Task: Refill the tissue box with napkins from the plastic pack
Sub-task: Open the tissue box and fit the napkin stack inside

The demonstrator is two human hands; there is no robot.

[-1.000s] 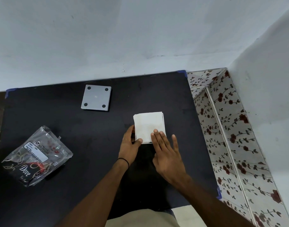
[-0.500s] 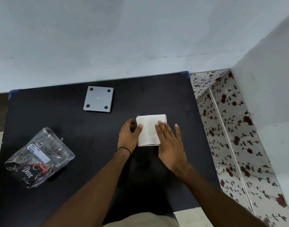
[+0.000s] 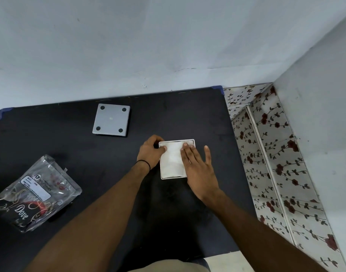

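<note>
I judge napkins (image 3: 172,160) seated in tissue box (image 3: 177,140); right hand (image 3: 199,169) flat, open, pressing; left hand (image 3: 151,152) pinching box edge; lid (image 3: 111,120) near tabletop's far edge, unfitted.

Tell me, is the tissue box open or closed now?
Open. The tissue box shows its white rim around the napkins, and the grey lid lies apart on the table.

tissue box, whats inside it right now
White napkins fill the open tissue box nearly to its rim. The right hand lies flat on them, hiding the right side; the left hand holds the left edge. Anything beneath the top napkin is covered.
</note>
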